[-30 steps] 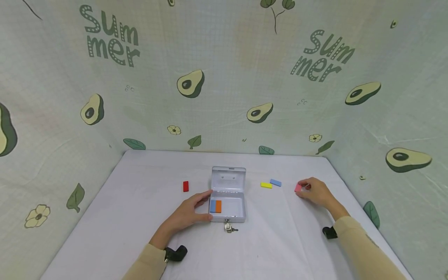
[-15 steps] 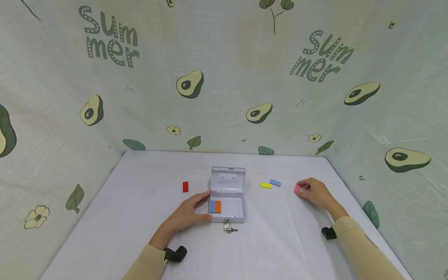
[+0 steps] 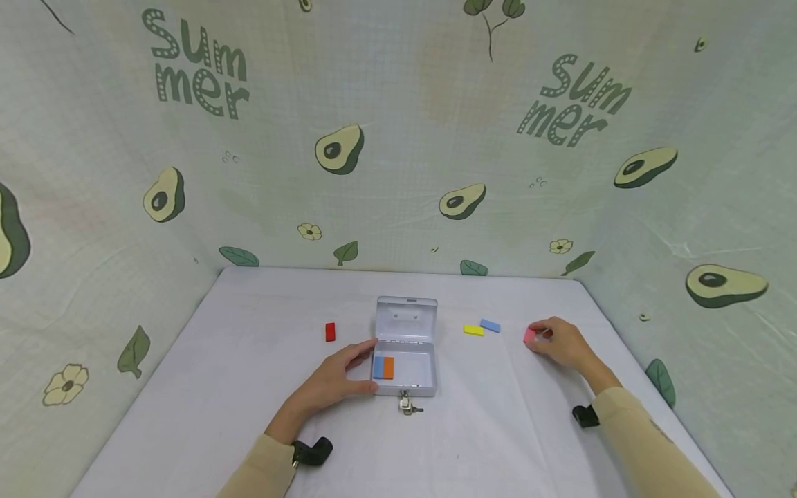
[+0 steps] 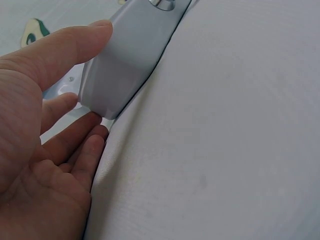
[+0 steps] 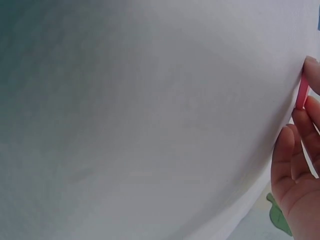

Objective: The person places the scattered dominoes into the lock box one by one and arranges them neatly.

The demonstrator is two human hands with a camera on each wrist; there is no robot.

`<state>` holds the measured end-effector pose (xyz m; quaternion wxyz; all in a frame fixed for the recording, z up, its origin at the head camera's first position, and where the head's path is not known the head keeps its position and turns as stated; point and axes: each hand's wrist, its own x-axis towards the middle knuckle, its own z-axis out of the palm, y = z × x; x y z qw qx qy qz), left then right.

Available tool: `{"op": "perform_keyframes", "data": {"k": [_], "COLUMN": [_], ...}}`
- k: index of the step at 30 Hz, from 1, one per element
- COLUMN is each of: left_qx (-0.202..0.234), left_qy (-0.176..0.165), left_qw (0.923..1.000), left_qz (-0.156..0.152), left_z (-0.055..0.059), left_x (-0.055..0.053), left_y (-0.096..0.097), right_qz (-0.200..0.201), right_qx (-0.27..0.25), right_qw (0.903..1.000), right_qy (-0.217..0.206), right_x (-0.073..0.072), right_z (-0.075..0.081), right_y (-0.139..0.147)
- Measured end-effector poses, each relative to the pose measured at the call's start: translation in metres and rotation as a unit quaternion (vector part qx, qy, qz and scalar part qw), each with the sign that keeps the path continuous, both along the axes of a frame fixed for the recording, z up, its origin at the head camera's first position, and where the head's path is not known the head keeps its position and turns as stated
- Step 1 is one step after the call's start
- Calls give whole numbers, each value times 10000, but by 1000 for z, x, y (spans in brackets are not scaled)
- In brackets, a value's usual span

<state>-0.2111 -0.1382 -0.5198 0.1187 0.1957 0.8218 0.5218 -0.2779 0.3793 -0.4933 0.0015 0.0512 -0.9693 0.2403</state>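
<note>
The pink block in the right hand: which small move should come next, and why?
I would probably carry the pink block toward the open box: the right hand pinches it, and inside the box a blue block and an orange block lie side by side, with room to their right.

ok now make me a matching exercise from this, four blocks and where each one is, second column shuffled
Column one
1. red block
2. yellow block
3. pink block
4. orange block

Column two
A. inside the open box, beside a blue block
B. on the cloth to the right of the box, near a second blue block
C. on the cloth to the left of the box
D. pinched in the right hand

Right pairs: 1-C, 2-B, 3-D, 4-A
</note>
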Motion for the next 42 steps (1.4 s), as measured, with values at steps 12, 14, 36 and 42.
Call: {"op": "perform_keyframes", "data": {"k": [12,14,36,42], "left_qx": [-32,-29,-26,-57], "left_qy": [18,26,51,55], "left_qw": [10000,10000,10000,10000], "left_qz": [4,-8,20,15], "left_z": [-2,-2,-1,-2], "left_x": [0,-1,0,-1], "left_y": [0,0,1,0], "right_qz": [78,67,180,450], "right_qx": [49,52,-314,-367], "right_qw": [9998,9998,9991,9977], "right_qy": [163,159,202,349], "right_x": [3,3,13,18], "right_z": [3,4,22,32], "right_y": [-1,1,-24,-41]}}
